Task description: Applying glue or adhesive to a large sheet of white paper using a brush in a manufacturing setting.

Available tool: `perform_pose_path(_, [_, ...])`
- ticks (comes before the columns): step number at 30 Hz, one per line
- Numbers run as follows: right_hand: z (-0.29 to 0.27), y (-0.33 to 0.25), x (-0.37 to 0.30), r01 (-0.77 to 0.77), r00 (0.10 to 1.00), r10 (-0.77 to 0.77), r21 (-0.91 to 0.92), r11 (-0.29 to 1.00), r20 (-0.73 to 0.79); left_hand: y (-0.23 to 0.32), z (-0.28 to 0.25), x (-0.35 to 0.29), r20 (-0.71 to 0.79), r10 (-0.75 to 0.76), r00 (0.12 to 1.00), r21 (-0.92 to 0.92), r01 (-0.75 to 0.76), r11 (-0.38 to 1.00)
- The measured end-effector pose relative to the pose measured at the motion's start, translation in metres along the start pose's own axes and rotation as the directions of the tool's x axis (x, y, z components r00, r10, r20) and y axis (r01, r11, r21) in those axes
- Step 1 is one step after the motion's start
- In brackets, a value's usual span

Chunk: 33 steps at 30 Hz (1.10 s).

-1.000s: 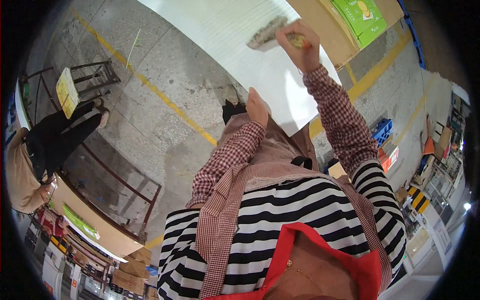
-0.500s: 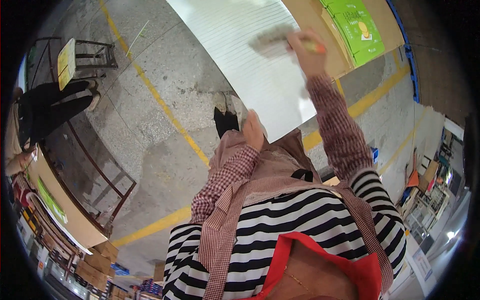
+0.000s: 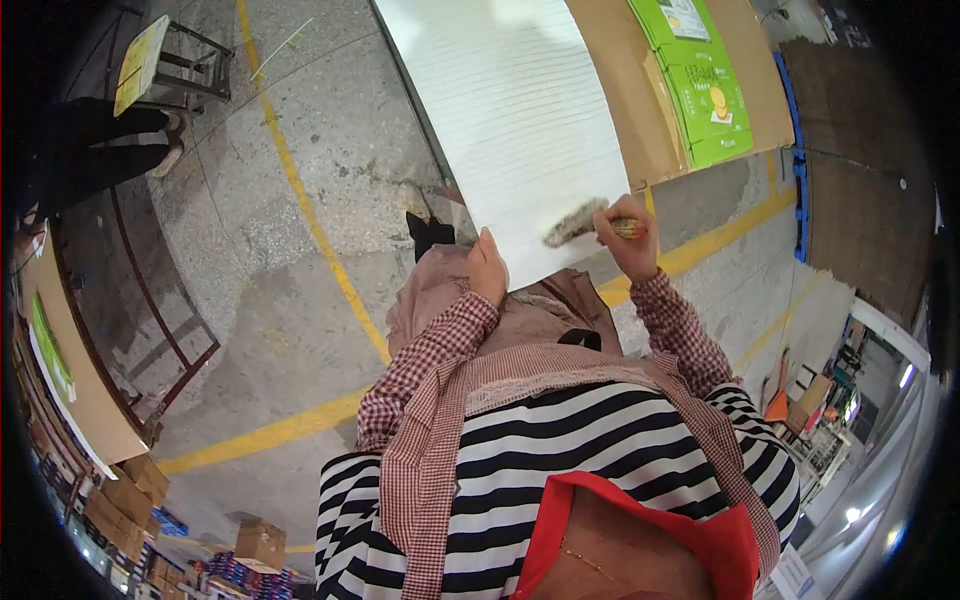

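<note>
A long white sheet (image 3: 510, 130) with fine parallel lines across it stretches away in front of me, its near end above my lap. My right hand (image 3: 631, 236) is closed around the handle of a brush (image 3: 577, 223), whose greyish bristles rest on or just over the sheet's near right part. At the sheet's near left edge is my left hand (image 3: 487, 268), its fingers together along the border; whether the thumb pinches the sheet underneath is hidden.
Green printed sheets (image 3: 705, 85) lie on brown cardboard (image 3: 600, 50) right of the white sheet. A stool (image 3: 150, 60) stands far left beside another person's dark-clothed legs (image 3: 110, 150). At left is a table (image 3: 80, 350); cardboard boxes (image 3: 260, 543) sit lower left.
My right hand has drawn the brush toward me, down to the near end of the white sheet. The left hand stays at the sheet's edge. The view has shifted slightly.
</note>
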State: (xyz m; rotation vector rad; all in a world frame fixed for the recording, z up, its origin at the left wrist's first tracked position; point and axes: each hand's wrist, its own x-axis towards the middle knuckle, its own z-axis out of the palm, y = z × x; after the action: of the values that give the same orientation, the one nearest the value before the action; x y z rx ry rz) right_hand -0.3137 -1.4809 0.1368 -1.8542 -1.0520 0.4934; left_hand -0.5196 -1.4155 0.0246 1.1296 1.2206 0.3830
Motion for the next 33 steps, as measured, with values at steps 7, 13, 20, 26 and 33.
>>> perform_pose_path(7, [0.069, -0.064, 0.188, 0.058, 0.991, -0.034, 0.179, 0.982, -0.132, 0.003, -0.008, -0.003, 0.076, -0.065, 0.995, 0.084, 0.059, 0.995])
perform_pose_path(13, [0.097, -0.016, 0.207, 0.307, 0.948, -0.311, -0.066, 0.949, -0.063, 0.004, -0.026, 0.006, 0.181, -0.08, 0.98, 0.009, 0.08, 0.997])
perform_pose_path(20, [0.035, -0.043, 0.089, 0.082, 0.986, -0.06, -0.14, 0.987, 0.152, 0.034, -0.044, 0.115, -0.296, 0.076, 0.952, -0.024, -0.087, 0.996])
perform_pose_path(26, [0.087, -0.072, 0.234, 0.0, 0.994, 0.014, 0.136, 0.991, -0.104, 0.139, -0.042, 0.208, -0.434, 0.228, 0.872, 0.105, -0.203, 0.974])
perform_pose_path(33, [0.085, -0.031, 0.203, 0.234, 0.971, -0.24, -0.16, 0.959, -0.016, 0.134, -0.036, 0.225, -0.409, 0.247, 0.878, 0.249, -0.153, 0.956])
